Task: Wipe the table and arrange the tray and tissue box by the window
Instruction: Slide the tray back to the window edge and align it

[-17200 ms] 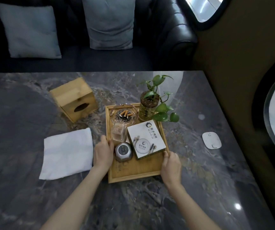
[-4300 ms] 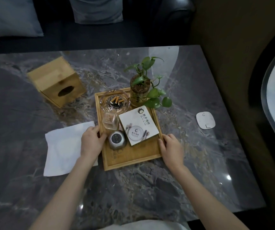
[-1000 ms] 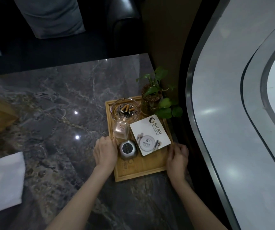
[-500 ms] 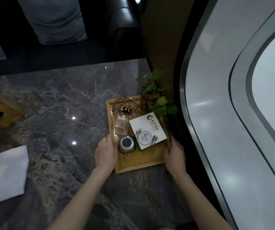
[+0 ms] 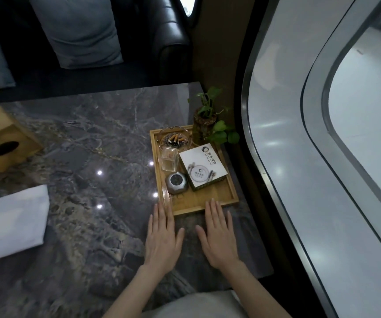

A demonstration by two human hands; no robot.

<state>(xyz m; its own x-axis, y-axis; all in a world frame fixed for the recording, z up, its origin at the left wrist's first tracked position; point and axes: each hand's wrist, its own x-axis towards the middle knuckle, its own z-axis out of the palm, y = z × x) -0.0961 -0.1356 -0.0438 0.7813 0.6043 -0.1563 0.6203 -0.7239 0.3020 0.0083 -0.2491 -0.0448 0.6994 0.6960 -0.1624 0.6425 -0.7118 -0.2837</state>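
The wooden tray (image 5: pixel 204 204) rests at the right edge of the dark marble table (image 5: pixel 88 138), beside the curved window (image 5: pixel 299 157). It carries a glass ashtray with butts (image 5: pixel 174 140), a small clear cup (image 5: pixel 169 159), a grey round device (image 5: pixel 176 182), a white booklet (image 5: pixel 202 166) and a potted plant (image 5: pixel 204 121). My left hand (image 5: pixel 162 237) and my right hand (image 5: pixel 218 237) lie flat and empty on the table, fingertips at the tray's near rim. The wooden tissue box (image 5: pixel 3 140) stands at the far left. A white cloth (image 5: pixel 10 223) lies at the left.
A black leather sofa (image 5: pixel 171 37) with grey cushions (image 5: pixel 77 31) runs behind the table. The window frame and wall rise just right of the tray. The table's near right corner ends close to my right wrist.
Both hands have let go of the tray's sides and pulled back to its near edge, now lying flat. The tray stays by the window.
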